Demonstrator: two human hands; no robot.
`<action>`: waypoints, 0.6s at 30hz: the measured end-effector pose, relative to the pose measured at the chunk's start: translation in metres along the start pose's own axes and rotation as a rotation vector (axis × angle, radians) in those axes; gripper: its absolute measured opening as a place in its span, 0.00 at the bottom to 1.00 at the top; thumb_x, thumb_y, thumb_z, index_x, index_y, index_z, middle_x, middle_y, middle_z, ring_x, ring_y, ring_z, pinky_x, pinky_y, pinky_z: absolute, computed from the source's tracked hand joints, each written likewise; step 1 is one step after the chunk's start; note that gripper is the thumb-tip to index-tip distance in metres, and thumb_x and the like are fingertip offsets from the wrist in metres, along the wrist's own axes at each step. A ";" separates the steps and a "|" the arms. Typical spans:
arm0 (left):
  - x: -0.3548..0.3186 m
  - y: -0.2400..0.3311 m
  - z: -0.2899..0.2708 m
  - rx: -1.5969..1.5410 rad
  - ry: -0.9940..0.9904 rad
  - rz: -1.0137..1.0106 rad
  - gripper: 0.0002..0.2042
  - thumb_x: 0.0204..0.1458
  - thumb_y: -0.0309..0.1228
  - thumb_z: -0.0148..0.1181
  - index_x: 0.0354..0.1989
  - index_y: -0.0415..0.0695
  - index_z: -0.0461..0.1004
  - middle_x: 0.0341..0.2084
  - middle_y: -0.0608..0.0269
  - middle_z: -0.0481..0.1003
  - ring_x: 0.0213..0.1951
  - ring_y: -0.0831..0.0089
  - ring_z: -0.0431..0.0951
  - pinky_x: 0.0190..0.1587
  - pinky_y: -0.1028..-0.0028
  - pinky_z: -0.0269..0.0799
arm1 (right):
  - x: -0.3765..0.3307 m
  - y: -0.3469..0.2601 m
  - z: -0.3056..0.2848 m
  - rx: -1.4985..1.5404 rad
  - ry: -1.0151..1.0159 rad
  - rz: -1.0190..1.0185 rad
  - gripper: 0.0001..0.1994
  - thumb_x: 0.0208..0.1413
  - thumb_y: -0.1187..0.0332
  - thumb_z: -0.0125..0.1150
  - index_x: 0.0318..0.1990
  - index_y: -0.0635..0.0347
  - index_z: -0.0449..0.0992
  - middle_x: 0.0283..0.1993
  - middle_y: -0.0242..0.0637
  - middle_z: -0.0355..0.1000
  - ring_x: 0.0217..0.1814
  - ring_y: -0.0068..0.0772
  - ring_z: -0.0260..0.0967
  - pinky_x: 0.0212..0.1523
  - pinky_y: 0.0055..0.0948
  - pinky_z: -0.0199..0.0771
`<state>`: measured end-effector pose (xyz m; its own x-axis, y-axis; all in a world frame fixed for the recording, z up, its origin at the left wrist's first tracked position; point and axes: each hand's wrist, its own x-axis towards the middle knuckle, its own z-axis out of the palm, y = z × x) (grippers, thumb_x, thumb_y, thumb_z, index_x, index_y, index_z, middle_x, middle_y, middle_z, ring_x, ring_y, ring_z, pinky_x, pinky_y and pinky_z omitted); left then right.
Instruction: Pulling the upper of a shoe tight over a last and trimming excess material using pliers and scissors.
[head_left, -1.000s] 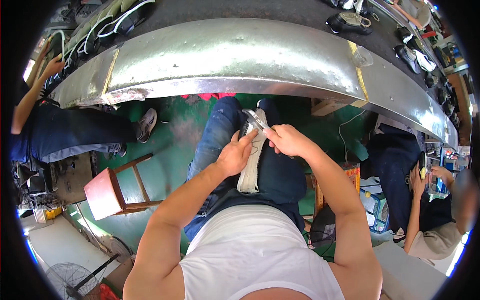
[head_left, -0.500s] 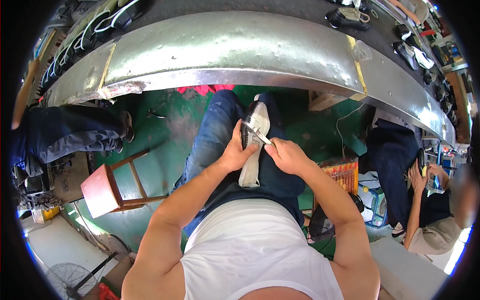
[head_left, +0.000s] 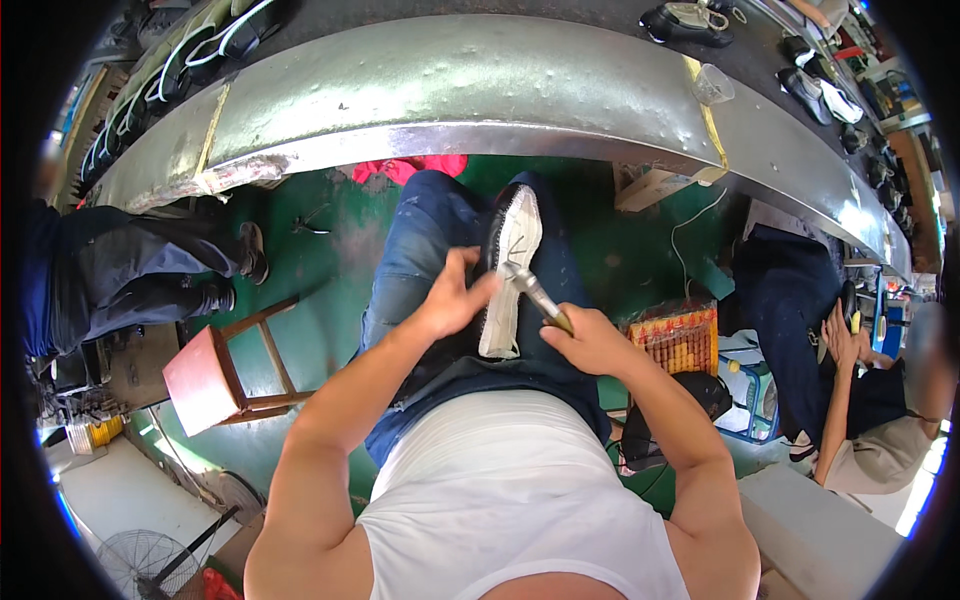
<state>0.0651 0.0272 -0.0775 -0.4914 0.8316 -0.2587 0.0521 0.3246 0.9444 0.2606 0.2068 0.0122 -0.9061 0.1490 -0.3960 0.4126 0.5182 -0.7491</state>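
Across my thighs lies a shoe, its pale sole turned up and its dark upper showing along the left side. My right hand is closed round the handle of a hammer. The hammer's metal head is over the middle of the sole; whether it touches is hard to tell. At the shoe's left edge is my left hand, thumb and fingers apart, with nothing visible in it.
A metal-edged bench spans the far side, with several shoes on it. A red-topped stool stands at left, a beaded seat at right. Other people sit on both sides; the right one's hands hold something dark.
My left hand has come off the shoe's side and opened. My right hand has drawn back toward me and to the right, and the hammer now shows more fully.
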 end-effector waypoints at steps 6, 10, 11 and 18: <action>0.045 0.062 0.006 -0.469 -0.034 -0.067 0.26 0.66 0.40 0.50 0.66 0.36 0.59 0.54 0.53 0.71 0.57 0.69 0.69 0.60 0.70 0.64 | -0.015 0.002 -0.041 0.457 -0.090 0.231 0.12 0.62 0.64 0.57 0.43 0.67 0.74 0.31 0.37 0.76 0.33 0.27 0.75 0.33 0.29 0.76; 0.042 0.060 0.004 -0.348 -0.139 -0.020 0.21 0.66 0.35 0.50 0.63 0.36 0.61 0.51 0.57 0.70 0.53 0.72 0.69 0.57 0.71 0.65 | -0.010 0.002 -0.057 0.658 -0.148 0.276 0.13 0.63 0.64 0.56 0.44 0.69 0.74 0.38 0.40 0.76 0.37 0.29 0.76 0.30 0.28 0.79; 0.040 0.061 0.006 -0.427 -0.148 -0.013 0.20 0.66 0.35 0.51 0.61 0.36 0.61 0.50 0.58 0.70 0.53 0.72 0.69 0.57 0.71 0.65 | -0.008 0.002 -0.062 0.662 -0.213 0.281 0.15 0.63 0.64 0.56 0.48 0.70 0.72 0.44 0.43 0.75 0.42 0.31 0.76 0.31 0.30 0.82; 0.034 0.062 0.020 -0.209 -0.015 -0.031 0.23 0.68 0.42 0.45 0.63 0.37 0.60 0.53 0.52 0.70 0.55 0.70 0.68 0.59 0.70 0.63 | 0.000 -0.008 -0.077 0.484 -0.295 0.321 0.14 0.64 0.65 0.54 0.49 0.66 0.73 0.37 0.40 0.77 0.38 0.31 0.77 0.29 0.29 0.78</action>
<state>0.0693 0.0848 -0.0323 -0.4768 0.8300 -0.2896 -0.1451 0.2506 0.9572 0.2505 0.2674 0.0586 -0.6953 -0.0403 -0.7176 0.7166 0.0383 -0.6964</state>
